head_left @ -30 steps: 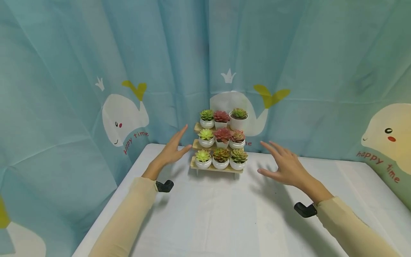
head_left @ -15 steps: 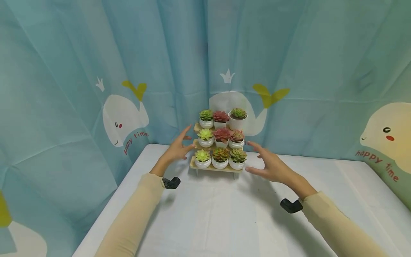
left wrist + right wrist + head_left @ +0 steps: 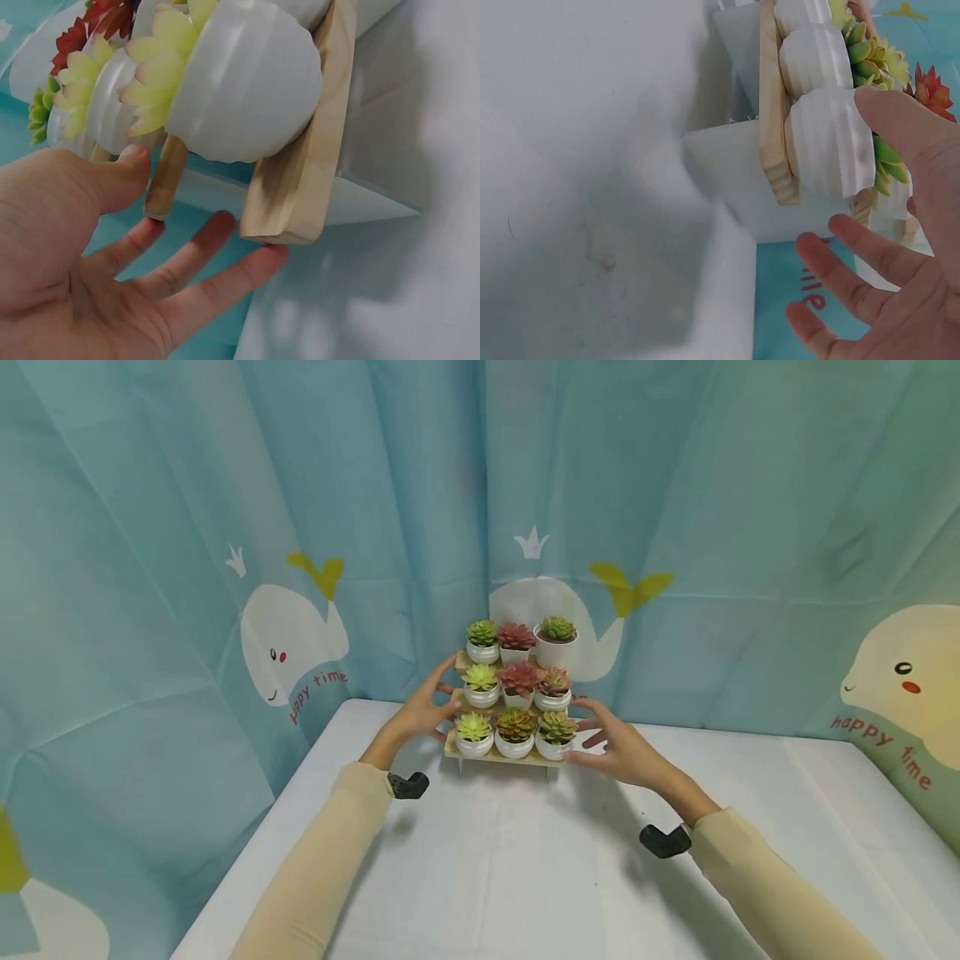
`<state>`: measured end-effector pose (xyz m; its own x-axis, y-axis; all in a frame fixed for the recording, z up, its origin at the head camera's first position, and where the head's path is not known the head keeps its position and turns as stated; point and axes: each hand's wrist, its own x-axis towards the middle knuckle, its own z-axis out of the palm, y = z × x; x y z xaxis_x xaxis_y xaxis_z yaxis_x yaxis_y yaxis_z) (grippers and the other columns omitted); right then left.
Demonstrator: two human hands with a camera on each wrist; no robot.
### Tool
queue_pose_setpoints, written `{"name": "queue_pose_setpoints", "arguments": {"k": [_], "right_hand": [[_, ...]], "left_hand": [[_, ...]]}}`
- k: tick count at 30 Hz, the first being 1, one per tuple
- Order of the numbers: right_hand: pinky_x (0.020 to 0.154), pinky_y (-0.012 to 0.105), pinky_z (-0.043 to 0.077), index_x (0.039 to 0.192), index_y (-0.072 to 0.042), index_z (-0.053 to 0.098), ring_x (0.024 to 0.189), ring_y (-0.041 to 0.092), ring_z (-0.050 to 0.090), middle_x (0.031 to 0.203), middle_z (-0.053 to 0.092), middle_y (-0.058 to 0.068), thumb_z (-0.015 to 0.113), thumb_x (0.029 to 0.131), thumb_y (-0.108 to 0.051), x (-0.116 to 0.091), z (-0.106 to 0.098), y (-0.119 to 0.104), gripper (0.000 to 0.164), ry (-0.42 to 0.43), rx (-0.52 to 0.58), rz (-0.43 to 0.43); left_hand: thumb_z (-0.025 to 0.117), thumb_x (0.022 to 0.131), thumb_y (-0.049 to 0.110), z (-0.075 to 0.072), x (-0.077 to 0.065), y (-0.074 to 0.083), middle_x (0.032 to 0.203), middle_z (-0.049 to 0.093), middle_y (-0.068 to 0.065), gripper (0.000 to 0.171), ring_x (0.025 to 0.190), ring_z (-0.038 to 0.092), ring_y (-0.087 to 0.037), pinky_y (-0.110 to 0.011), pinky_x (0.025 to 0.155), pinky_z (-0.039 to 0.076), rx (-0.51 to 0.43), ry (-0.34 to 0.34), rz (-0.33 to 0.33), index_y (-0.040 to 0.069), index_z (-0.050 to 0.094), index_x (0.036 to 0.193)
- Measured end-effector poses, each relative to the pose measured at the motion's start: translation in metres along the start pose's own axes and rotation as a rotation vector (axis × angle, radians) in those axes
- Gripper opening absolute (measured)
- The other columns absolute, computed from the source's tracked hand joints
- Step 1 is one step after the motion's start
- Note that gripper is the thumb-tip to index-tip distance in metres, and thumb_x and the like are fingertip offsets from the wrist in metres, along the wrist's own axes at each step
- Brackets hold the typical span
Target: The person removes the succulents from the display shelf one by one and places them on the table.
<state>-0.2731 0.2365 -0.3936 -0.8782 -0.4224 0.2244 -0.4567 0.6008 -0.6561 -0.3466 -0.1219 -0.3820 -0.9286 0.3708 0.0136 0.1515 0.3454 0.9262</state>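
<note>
Plant shelf (image 3: 494,757) stood on the white table (image 3: 525,860), between two hands that had just come in closer, so now it seemed easy for both to reach. On its left side, the left hand (image 3: 418,716) was spread wide, not squeezing, and one fingertip (image 3: 271,259) seemed to touch the end of the bottom board (image 3: 300,187). Right of that hand, three wooden steps (image 3: 498,707) held nine little green and red plants (image 3: 519,677) in white pots (image 3: 556,652). Farther right, the right hand (image 3: 622,750) was spread too, its thumb (image 3: 889,124) by the nearest pot (image 3: 825,146); I couldn't tell if they touched.
</note>
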Motion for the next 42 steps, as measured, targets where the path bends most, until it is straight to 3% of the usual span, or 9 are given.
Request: {"name": "queue_pose_setpoints", "arguments": {"k": [5, 10, 19, 27, 35, 42], "right_hand": [[0.088, 0.054, 0.056, 0.156, -0.016, 0.034, 0.105, 0.032, 0.070, 0.137, 0.061, 0.023, 0.080, 0.093, -0.030, 0.003, 0.005, 0.001, 0.078, -0.014, 0.065, 0.029], [0.086, 0.046, 0.058, 0.153, -0.015, 0.038, 0.103, 0.030, 0.070, 0.135, 0.059, 0.023, 0.081, 0.093, -0.030, 0.005, 0.009, 0.000, 0.075, -0.006, 0.101, 0.055], [0.081, 0.041, 0.058, 0.150, -0.012, 0.044, 0.101, 0.029, 0.069, 0.135, 0.057, 0.024, 0.081, 0.092, -0.029, 0.008, 0.014, -0.001, 0.070, 0.029, 0.125, 0.097], [0.073, 0.036, 0.057, 0.146, -0.007, 0.049, 0.099, 0.029, 0.068, 0.140, 0.056, 0.021, 0.083, 0.090, -0.027, 0.010, 0.019, -0.001, 0.069, 0.059, 0.115, 0.127], [0.071, 0.036, 0.056, 0.139, -0.003, 0.052, 0.094, 0.026, 0.068, 0.137, 0.058, 0.020, 0.085, 0.088, -0.027, 0.010, 0.024, -0.001, 0.064, 0.082, 0.122, 0.163], [0.069, 0.035, 0.055, 0.141, 0.000, 0.051, 0.094, 0.025, 0.068, 0.137, 0.058, 0.022, 0.084, 0.089, -0.030, 0.009, 0.025, 0.001, 0.069, 0.072, 0.114, 0.182]], "left_hand": [[0.055, 0.108, 0.011, 0.001, 0.002, -0.002, 0.151, 0.032, -0.023, 0.080, 0.095, 0.066, -0.032, -0.057, 0.070, 0.060, 0.009, -0.005, -0.021, 0.042, 0.009, 0.165], [0.055, 0.108, 0.010, 0.001, 0.002, -0.002, 0.153, 0.029, -0.023, 0.079, 0.092, 0.066, -0.029, -0.060, 0.072, 0.059, 0.000, -0.009, -0.020, 0.041, 0.010, 0.165], [0.056, 0.107, 0.009, -0.001, 0.007, -0.010, 0.156, 0.027, -0.021, 0.079, 0.094, 0.065, -0.032, -0.062, 0.072, 0.059, -0.027, -0.018, 0.023, 0.039, 0.012, 0.165], [0.057, 0.107, 0.009, -0.001, 0.011, -0.017, 0.156, 0.029, -0.019, 0.078, 0.090, 0.067, -0.031, -0.064, 0.073, 0.058, -0.036, -0.002, 0.016, 0.042, 0.015, 0.164], [0.058, 0.106, 0.011, 0.000, 0.010, -0.018, 0.156, 0.030, -0.017, 0.078, 0.093, 0.068, -0.034, -0.063, 0.074, 0.058, -0.021, 0.001, 0.018, 0.043, 0.015, 0.164], [0.058, 0.106, 0.010, 0.000, 0.008, -0.017, 0.158, 0.031, -0.016, 0.079, 0.092, 0.068, -0.035, -0.064, 0.074, 0.058, -0.018, 0.004, 0.033, 0.042, 0.015, 0.164]]}}
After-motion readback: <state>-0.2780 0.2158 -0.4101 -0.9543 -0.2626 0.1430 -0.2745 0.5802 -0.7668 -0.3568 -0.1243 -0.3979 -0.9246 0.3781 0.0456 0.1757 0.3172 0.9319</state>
